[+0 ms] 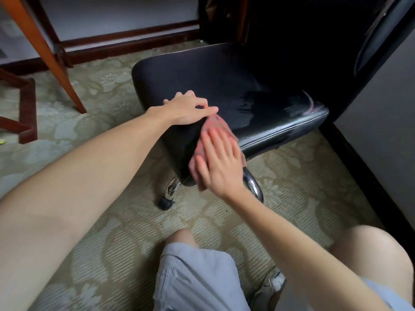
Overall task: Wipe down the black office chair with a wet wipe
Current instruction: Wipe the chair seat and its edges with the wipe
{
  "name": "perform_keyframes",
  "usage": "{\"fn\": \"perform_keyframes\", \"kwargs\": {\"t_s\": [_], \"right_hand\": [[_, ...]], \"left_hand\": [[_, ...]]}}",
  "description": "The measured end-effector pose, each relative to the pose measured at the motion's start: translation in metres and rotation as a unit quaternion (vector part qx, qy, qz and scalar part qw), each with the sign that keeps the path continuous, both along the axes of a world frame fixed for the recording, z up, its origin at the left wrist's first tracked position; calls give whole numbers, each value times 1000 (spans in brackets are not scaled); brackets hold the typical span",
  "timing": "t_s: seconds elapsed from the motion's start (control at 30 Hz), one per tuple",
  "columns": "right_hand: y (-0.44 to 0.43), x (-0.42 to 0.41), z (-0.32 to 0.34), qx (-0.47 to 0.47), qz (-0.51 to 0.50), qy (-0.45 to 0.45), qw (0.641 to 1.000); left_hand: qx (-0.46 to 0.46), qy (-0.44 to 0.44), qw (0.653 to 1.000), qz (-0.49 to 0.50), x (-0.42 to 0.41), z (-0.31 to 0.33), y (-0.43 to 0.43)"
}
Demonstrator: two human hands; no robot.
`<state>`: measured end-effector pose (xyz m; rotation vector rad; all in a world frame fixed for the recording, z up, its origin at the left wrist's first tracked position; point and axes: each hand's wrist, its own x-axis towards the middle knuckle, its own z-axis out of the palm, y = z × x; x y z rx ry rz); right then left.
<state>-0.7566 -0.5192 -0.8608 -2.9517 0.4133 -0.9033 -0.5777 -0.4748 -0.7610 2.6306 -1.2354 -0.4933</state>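
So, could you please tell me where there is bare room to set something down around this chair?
The seat is bare from the left hand back to the backrest. The carpet between the seat and the wooden table leg is also bare. The seat's near corner is crowded: both hands meet there, the right hand pressing the wipe.

Floral beige carpet (pixel 112 221) lies under reddish wooden table legs (pixel 43 52), meeting a pale wall's (pixel 112 12) dark baseboard (pixel 130 39).

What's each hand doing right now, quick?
Left hand: open, resting on the chair seat near its front corner.
Right hand: open, straight fingers pressing the pinkish wipe against the seat's front edge; motion-blurred.
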Motion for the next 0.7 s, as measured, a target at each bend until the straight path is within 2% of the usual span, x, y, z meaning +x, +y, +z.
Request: {"fn": "perform_keyframes", "kwargs": {"t_s": [0.1, 0.2, 0.33, 0.47, 0.53, 0.7], "right_hand": [[-30, -8, 3, 49, -71, -27, 996], [-8, -4, 2, 106, -106, -30, 988], [27, 4, -4, 68, -34, 0, 997], [4, 3, -1, 14, 13, 3, 1000], [-22, -1, -4, 25, -23, -9, 999], [-100, -18, -6, 153, -185, -64, 969]], "left_hand": [[1, -9, 1000, 5, -3, -2, -1], [-7, -11, 1000, 11, -5, -5, -3], [-26, -10, 999, 29, -5, -5, -6], [-29, -13, 999, 43, 0, -3, -5], [-32, -4, 998, 49, 3, -5, -4], [-51, -8, 997, 50, 1, -7, -6]]}}
